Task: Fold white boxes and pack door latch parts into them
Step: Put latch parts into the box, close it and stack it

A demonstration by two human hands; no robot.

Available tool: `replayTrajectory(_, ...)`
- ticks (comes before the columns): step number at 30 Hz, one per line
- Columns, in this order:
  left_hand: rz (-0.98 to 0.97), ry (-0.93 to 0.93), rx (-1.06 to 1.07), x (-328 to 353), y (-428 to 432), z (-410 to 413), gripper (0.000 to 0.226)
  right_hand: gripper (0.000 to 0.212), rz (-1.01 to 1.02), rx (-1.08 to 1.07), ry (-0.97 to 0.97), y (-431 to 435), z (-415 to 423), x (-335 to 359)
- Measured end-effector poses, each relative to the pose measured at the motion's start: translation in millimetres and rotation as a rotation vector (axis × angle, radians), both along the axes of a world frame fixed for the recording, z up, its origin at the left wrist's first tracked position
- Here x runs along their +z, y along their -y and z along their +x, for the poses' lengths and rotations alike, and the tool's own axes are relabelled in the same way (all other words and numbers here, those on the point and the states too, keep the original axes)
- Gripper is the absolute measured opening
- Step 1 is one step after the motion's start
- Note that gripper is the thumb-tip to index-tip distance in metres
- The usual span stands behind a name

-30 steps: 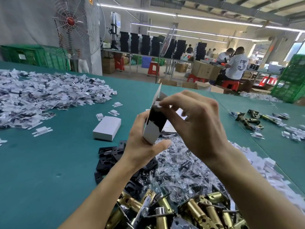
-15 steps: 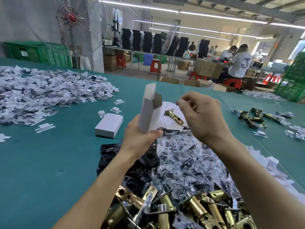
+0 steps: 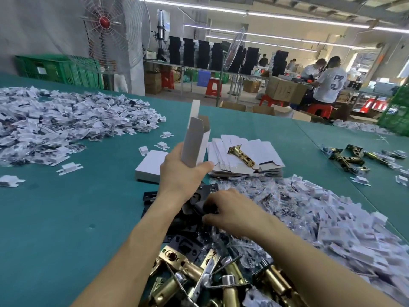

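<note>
One white box [image 3: 195, 140] stands upright near the middle of my view with its top flaps open. My left hand [image 3: 181, 173] grips it round its lower end, thumb across the near face and fingers wrapped behind. At five o'clock from the box, my right hand [image 3: 230, 210] lies palm down on a pile of black plates [image 3: 186, 238], fingers curled into them; I cannot tell whether they have hold of one. At three o'clock from the box sits a stack of flat box blanks [image 3: 263, 149] with one brass latch [image 3: 241, 155] lying on top. At nine o'clock, just beside my left hand, a closed carton [image 3: 149, 168] lies flat on the green table [image 3: 55, 218]. Gold latches [image 3: 199, 273] are heaped at six o'clock, bagged parts [image 3: 309, 207] at four o'clock, and a wider heap [image 3: 55, 120] at ten o'clock.
</note>
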State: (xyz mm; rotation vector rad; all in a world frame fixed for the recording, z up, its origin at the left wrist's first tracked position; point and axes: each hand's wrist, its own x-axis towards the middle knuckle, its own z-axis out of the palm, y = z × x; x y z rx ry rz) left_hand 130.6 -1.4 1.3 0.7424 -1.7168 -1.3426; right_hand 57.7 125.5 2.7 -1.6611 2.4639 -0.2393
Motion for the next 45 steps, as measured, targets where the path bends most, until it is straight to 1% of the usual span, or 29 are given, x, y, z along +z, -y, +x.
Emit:
replayTrajectory(3,0.001,0.006,0.000,3,-1,2,0.040,0.018,-0.011,-0.065,0.135,1,-9,4)
replayTrajectory(5,0.003,0.010,-0.007,4,-1,2,0.043,0.018,-0.023,-0.088,0.210,-1,-15,4)
replayTrajectory(7,0.004,0.011,-0.016,5,-1,3,0.043,0.037,-0.008,-0.077,0.253,-3,-12,4)
replayTrajectory(8,0.000,0.011,-0.022,5,-2,3,0.042,0.047,0.000,-0.077,0.235,-4,-8,3)
replayTrajectory(10,-0.013,0.013,-0.033,5,-3,3,0.041,0.054,0.013,-0.080,0.090,-2,-1,0)
replayTrajectory(12,-0.025,0.017,-0.040,5,-4,3,0.044,0.044,0.019,-0.057,-0.053,0,6,-1)
replayTrajectory(13,-0.029,0.018,-0.043,6,-3,3,0.045,0.035,0.009,-0.039,-0.073,1,8,0)
replayTrajectory(14,-0.029,0.017,-0.048,6,-3,3,0.047,0.027,0.005,-0.028,-0.070,1,9,2)
replayTrajectory(16,-0.026,0.012,-0.062,7,-3,3,0.050,0.021,0.014,-0.021,-0.017,-1,7,5)
replayTrajectory(19,-0.012,0.005,-0.093,7,-4,4,0.054,0.017,0.012,-0.024,0.087,-4,-1,12)
replayTrajectory(24,-0.007,0.000,-0.125,8,-5,4,0.052,0.019,-0.093,-0.068,-0.037,-12,-17,5)
replayTrajectory(27,-0.005,0.004,-0.123,7,-5,4,0.051,0.020,-0.172,-0.080,-0.007,-18,-21,1)
replayTrajectory(30,-0.004,0.014,-0.120,6,-5,3,0.051,0.016,-0.238,-0.060,0.057,-23,-22,2)
replayTrajectory(33,0.002,0.011,-0.119,6,-6,2,0.052,0.013,-0.201,0.026,0.097,-31,-17,-1)
replayTrajectory(35,0.007,0.004,-0.118,7,-6,3,0.052,0.012,-0.183,0.042,0.077,-36,-13,-4)
replayTrajectory(39,-0.006,0.015,-0.126,8,-9,4,0.054,0.021,-0.126,0.015,-0.010,-43,-14,-3)
replayTrajectory(42,-0.007,0.016,-0.130,9,-10,4,0.052,0.037,-0.039,0.042,0.017,-45,-12,-2)
replayTrajectory(45,-0.009,0.017,-0.130,9,-11,4,0.052,0.048,0.009,0.051,-0.023,-42,-7,-3)
